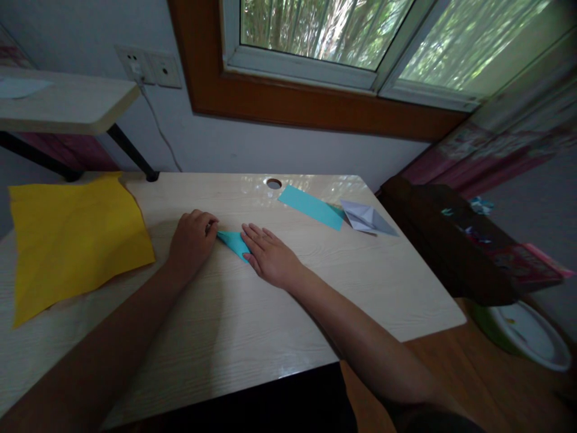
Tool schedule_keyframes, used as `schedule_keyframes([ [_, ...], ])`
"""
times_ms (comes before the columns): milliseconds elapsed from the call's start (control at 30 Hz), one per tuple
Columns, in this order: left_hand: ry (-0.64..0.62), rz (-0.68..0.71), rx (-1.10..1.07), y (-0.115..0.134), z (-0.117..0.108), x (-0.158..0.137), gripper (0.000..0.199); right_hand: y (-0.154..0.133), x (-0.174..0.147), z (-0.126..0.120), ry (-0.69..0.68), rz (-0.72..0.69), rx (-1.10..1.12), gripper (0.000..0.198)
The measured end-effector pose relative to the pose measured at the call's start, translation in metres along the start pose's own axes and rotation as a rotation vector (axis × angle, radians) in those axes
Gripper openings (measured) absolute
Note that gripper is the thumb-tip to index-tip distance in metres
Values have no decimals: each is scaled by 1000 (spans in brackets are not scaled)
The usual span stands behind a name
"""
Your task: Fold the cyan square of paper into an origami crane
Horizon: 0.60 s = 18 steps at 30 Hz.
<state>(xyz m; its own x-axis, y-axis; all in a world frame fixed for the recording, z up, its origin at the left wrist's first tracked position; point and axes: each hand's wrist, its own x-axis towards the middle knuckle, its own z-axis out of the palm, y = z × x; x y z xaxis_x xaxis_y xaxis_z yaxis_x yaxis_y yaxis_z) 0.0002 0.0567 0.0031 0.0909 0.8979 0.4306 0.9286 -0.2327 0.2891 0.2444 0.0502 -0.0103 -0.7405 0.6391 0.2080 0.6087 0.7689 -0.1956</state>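
A small folded piece of turquoise paper (233, 242) lies on the pale wood-grain table (265, 325), between my two hands. My left hand (193, 240) is closed at its narrow left tip, thumb and fingers pinching the paper there. Flat across its right part rests my right hand (271, 255), fingers stretched out and covering some of the paper. How the covered side is folded cannot be seen.
Yellow paper (81, 240) lies at the left. Toward the back right are a turquoise strip (311, 206) and a folded white paper boat shape (363, 216). A round cable hole (274, 183) sits near the back edge; a raised shelf (67, 105) stands back left.
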Motion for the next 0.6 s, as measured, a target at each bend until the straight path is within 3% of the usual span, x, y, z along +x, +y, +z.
schedule_keyframes([
  [133, 50, 209, 18, 15, -6, -6, 26, -3, 0, -3, -2, 11, -15, 56],
  [267, -108, 401, 7, 36, 3, -19, 37, -3, 1, -1, 9, 80, -48, 57],
  [433, -248, 379, 105, 47, 19, -31, 49, -1, 2, 2, 27, 183, -85, 57],
  [600, -295, 262, 141, 45, 17, -31, 55, 0, 1, 3, 36, 195, -107, 60],
])
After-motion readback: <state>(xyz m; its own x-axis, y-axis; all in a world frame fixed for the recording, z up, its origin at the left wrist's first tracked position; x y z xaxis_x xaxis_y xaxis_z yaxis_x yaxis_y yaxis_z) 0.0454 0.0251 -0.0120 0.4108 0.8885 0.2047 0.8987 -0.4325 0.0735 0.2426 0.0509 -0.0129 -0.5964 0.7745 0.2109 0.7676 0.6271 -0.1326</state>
